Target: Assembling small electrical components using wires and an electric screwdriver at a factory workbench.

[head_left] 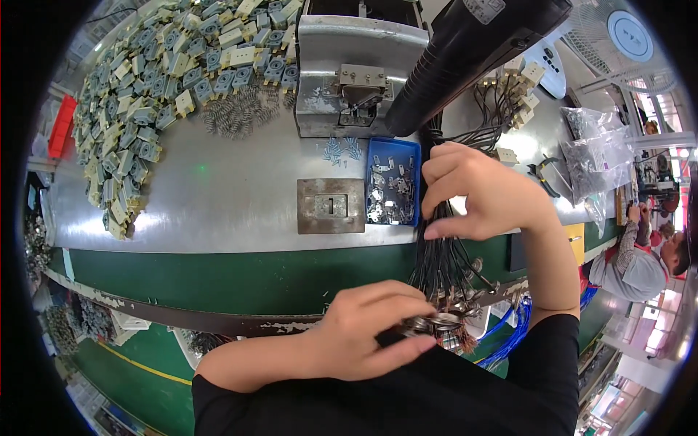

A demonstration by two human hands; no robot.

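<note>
My left hand (378, 327) is at the table's front edge, thumb and fingers curved around shiny ring-shaped metal cable ends (445, 320). Parts of its grip are blurred. My right hand (483, 189) hovers over a bundle of black cables (436, 258), its thumb and bent fingers apart, with nothing visible between them. The cables run from the back of the table down over the front edge. Left of the right hand stands a blue tray (372, 149) of small metal pieces. Beside the tray lies a flat metal fixture plate (331, 187) with a slotted centre.
A grey metal press (363, 47) stands at the back, with a black ribbed tube (436, 65) slanting past it. Grey and cream housings (153, 87) are heaped left, near loose springs (236, 112). Right are pliers (545, 178), plastic bags (600, 152), a fan (629, 36) and a co-worker (632, 269).
</note>
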